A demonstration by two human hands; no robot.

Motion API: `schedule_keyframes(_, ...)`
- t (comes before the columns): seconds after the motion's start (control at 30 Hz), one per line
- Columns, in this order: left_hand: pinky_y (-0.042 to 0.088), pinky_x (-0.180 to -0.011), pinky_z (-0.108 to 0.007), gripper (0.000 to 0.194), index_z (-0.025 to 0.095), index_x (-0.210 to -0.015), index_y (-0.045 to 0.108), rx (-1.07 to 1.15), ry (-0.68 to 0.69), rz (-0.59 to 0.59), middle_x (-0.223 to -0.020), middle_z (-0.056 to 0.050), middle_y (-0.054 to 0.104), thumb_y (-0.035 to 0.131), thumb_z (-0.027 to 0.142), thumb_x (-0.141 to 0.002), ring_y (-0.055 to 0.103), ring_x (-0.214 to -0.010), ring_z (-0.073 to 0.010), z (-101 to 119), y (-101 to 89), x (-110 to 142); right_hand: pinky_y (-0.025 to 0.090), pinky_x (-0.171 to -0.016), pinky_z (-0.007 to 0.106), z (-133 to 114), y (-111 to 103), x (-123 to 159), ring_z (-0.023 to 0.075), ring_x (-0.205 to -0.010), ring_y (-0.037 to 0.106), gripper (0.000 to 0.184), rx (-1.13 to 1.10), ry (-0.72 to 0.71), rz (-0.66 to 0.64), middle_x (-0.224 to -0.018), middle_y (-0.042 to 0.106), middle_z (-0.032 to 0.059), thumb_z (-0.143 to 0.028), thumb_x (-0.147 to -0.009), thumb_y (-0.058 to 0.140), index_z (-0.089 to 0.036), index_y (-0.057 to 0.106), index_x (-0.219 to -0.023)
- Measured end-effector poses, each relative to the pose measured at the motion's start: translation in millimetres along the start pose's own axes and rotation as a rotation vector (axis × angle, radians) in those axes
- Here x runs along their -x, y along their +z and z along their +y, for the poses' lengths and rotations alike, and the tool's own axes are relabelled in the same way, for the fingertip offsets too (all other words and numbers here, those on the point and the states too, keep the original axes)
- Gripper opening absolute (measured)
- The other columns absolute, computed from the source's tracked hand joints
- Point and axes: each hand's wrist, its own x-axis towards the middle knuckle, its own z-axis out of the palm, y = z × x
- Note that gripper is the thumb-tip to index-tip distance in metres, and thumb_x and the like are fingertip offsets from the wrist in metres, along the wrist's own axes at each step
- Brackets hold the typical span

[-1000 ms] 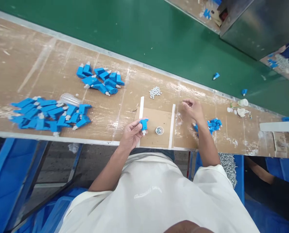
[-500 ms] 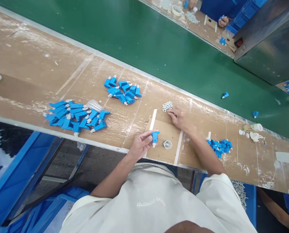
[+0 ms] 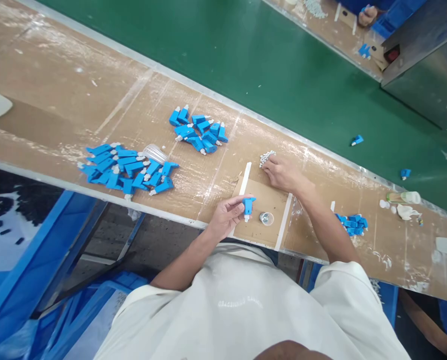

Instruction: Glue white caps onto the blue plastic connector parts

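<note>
My left hand pinches a blue plastic part with a white tip pointing down, just over the cardboard sheet. My right hand reaches to a small pile of grey-white pieces, fingertips bent together at its near edge. Whatever those fingers hold, if anything, is hidden. Between the hands and nearer my body, a small clear cup with shiny bits in it rests on the cardboard sheet.
Blue parts with white tips lie in a large left heap, a farther heap and a right heap. A clear plastic cup lies by the left heap. Beyond the bench runs a green belt. Another person's hand shows across it.
My right hand has moved left and away from my body to the pile of grey-white pieces. My left hand keeps its hold on the blue plastic part. The head view has shifted.
</note>
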Motion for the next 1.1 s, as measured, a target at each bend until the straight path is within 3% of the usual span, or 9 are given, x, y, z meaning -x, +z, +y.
schedule_keyframes(0.1, 0.056, -0.066, -0.026, 0.054, 0.013, -0.109, 0.083, 0.011, -0.008, 0.017, -0.088, -0.010, 0.079, 0.097, 0.043, -0.067, 0.070, -0.073, -0.0158, 1, -0.5, -1, 0.033, -0.063, 0.034, -5, -11, -3, 0.0214, -0.075, 0.056, 0.023, 0.030, 0.027, -0.088, -0.099, 0.070, 0.0161, -0.014, -0.096, 0.049, -0.012, 0.072, -0.096)
schedule_keyframes(0.17, 0.056, -0.066, -0.026, 0.053, 0.013, -0.109, 0.083, 0.018, -0.006, 0.023, -0.087, -0.011, 0.079, 0.097, 0.043, -0.067, 0.068, -0.069, -0.0143, 3, 0.2, -2, 0.039, -0.065, 0.033, -6, -15, 1, 0.0204, -0.073, 0.057, 0.016, -0.090, 0.028, -0.055, -0.093, 0.070, 0.0140, -0.012, -0.089, 0.055, -0.013, 0.071, -0.090)
schedule_keyframes(0.27, 0.055, -0.063, -0.023, 0.051, 0.014, -0.105, 0.084, 0.031, 0.016, 0.035, -0.085, -0.010, 0.080, 0.099, 0.043, -0.065, 0.066, -0.064, -0.0115, 5, 3.3, -2, 0.048, -0.066, 0.030, -12, -20, 17, 0.0167, -0.070, 0.060, 0.008, -0.483, 0.064, 0.101, -0.080, 0.069, 0.0057, -0.015, -0.086, 0.062, -0.017, 0.069, -0.083)
schedule_keyframes(0.37, 0.053, -0.061, -0.021, 0.051, 0.015, -0.103, 0.084, 0.035, 0.039, 0.047, -0.083, -0.009, 0.079, 0.099, 0.043, -0.064, 0.066, -0.065, -0.0105, 5, 8.0, -3, 0.056, -0.062, 0.027, -32, -21, 43, 0.0131, -0.065, 0.064, 0.010, -0.936, 0.167, 0.214, -0.081, 0.070, 0.0020, -0.028, -0.088, 0.071, -0.020, 0.073, -0.092)
schedule_keyframes(0.47, 0.054, -0.064, -0.021, 0.049, 0.017, -0.104, 0.085, 0.014, 0.082, 0.049, -0.083, -0.007, 0.079, 0.098, 0.044, -0.066, 0.067, -0.066, -0.0107, 4, 13.2, -4, 0.061, -0.058, 0.026, -60, -19, 66, 0.0118, -0.062, 0.068, 0.022, -1.286, 0.236, 0.239, -0.083, 0.071, 0.0024, -0.040, -0.085, 0.080, -0.019, 0.077, -0.091)
schedule_keyframes(0.6, 0.054, -0.065, -0.024, 0.049, 0.019, -0.109, 0.083, -0.090, 0.175, 0.023, -0.082, -0.006, 0.078, 0.094, 0.049, -0.072, 0.069, -0.069, -0.0133, 2, 18.8, -2, 0.062, -0.056, 0.025, -88, -13, 83, 0.0128, -0.061, 0.071, 0.031, -1.566, 0.316, 0.265, -0.077, 0.072, 0.0020, -0.047, -0.077, 0.090, -0.019, 0.077, -0.084)
schedule_keyframes(0.87, 0.055, -0.064, -0.028, 0.049, 0.020, -0.117, 0.080, -0.335, 0.344, -0.004, -0.084, -0.005, 0.077, 0.086, 0.052, -0.080, 0.068, -0.066, -0.0139, -4, 20.0, 1, 0.060, -0.052, 0.023, -98, -2, 93, 0.0139, -0.059, 0.071, 0.034, -1.685, 0.385, 0.311, -0.070, 0.075, 0.0026, -0.047, -0.072, 0.094, -0.020, 0.078, -0.083)
schedule_keyframes(1.1, 0.057, -0.065, -0.025, 0.050, 0.020, -0.111, 0.082, -0.365, 0.358, 0.018, -0.093, -0.008, 0.080, 0.091, 0.051, -0.073, 0.074, -0.079, -0.0178, -5, 22.7, 0, 0.058, -0.055, 0.026, -105, -6, 94, 0.0126, -0.059, 0.068, 0.030, -1.631, 0.384, 0.359, -0.072, 0.072, 0.0013, -0.043, -0.071, 0.096, -0.020, 0.078, -0.080)
